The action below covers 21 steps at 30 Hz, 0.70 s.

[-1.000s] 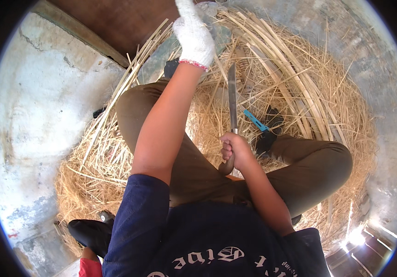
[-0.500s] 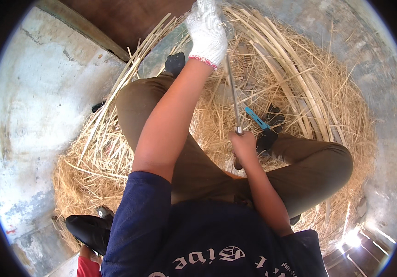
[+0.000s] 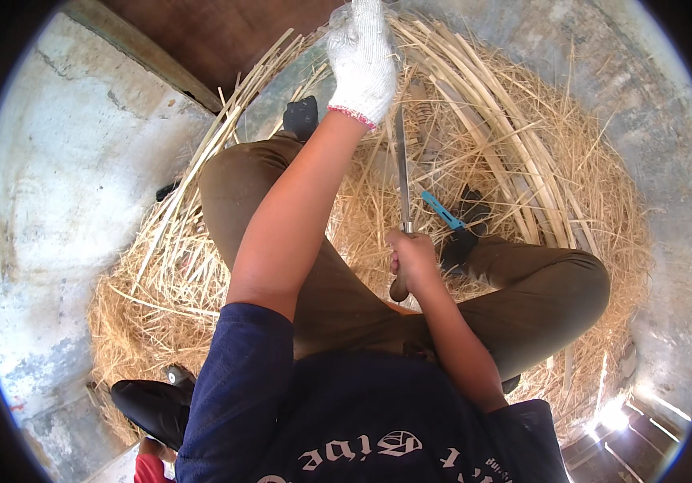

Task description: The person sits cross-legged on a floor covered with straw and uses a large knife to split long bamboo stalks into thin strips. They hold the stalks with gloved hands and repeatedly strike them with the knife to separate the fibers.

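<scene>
My right hand (image 3: 416,256) is closed round the brown wooden handle (image 3: 399,287) of a long knife. The narrow metal blade (image 3: 401,161) rises from a bright collar and points away, its far end near the gloved wrist. At the top edge my left hand (image 3: 364,68), in a white knit glove with a red-edged cuff, has its fingers bent together. The picture's edge cuts them off, and what they hold cannot be made out. A flat turquoise piece (image 3: 442,209) lies beside my right foot, just beyond the right hand.
Long pale split strips (image 3: 515,137) curve along the right, and more strips (image 3: 237,113) lean at the left. Straw-like shavings (image 3: 153,330) cover the floor around my bent legs (image 3: 539,278). Worn grey walls (image 3: 105,185) stand close. Another person's dark-clothed leg (image 3: 149,406) is at the lower left.
My right hand has shifted slightly left, and the knife has turned so that more of its blade and handle shows. The gloved left hand has barely moved.
</scene>
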Each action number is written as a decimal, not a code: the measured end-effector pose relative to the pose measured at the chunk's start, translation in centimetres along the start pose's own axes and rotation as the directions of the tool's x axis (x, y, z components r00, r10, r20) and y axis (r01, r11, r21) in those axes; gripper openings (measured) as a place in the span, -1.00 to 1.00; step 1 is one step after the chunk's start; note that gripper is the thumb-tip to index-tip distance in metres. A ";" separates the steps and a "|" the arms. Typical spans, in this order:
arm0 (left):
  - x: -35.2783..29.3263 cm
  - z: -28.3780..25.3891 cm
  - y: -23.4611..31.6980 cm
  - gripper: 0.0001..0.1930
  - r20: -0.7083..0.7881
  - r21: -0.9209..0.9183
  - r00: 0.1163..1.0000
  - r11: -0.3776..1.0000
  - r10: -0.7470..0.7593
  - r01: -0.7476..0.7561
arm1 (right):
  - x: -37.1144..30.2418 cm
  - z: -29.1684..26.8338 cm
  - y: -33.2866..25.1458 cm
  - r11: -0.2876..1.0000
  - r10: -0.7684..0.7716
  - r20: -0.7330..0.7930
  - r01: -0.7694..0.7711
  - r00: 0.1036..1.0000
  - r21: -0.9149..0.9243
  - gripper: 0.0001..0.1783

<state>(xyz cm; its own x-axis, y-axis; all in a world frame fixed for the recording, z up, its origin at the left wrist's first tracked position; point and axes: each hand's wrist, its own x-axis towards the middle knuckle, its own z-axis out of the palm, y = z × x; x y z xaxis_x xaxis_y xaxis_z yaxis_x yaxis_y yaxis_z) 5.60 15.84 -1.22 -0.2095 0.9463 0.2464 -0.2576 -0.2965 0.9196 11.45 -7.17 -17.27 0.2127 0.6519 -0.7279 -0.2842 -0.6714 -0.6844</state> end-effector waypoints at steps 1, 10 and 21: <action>-0.4 0.1 0.4 -0.46 0.019 -0.018 0.999 0.999 0.037 -0.037 | 0.0 0.1 0.2 0.996 -0.057 -0.060 0.053 0.997 -0.068 -0.76; -0.2 0.5 0.8 -0.43 0.036 0.019 0.999 1.000 -0.020 0.020 | 2.1 -0.9 1.6 0.938 -0.178 -0.133 0.127 0.975 -0.323 -0.64; 0.3 0.6 0.2 -0.49 0.034 -0.064 0.999 0.997 0.036 -0.033 | 1.6 -0.4 1.3 0.964 -0.160 -0.143 0.123 0.977 -0.238 -0.65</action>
<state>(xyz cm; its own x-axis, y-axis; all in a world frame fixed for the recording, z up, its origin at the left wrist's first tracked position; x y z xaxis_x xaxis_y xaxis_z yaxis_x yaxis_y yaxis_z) 6.07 16.18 -0.73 -0.1859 0.9390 0.2894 -0.3107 -0.3357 0.8893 11.81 -7.14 -19.40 0.3868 0.6936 -0.6077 -0.0256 -0.6506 -0.7590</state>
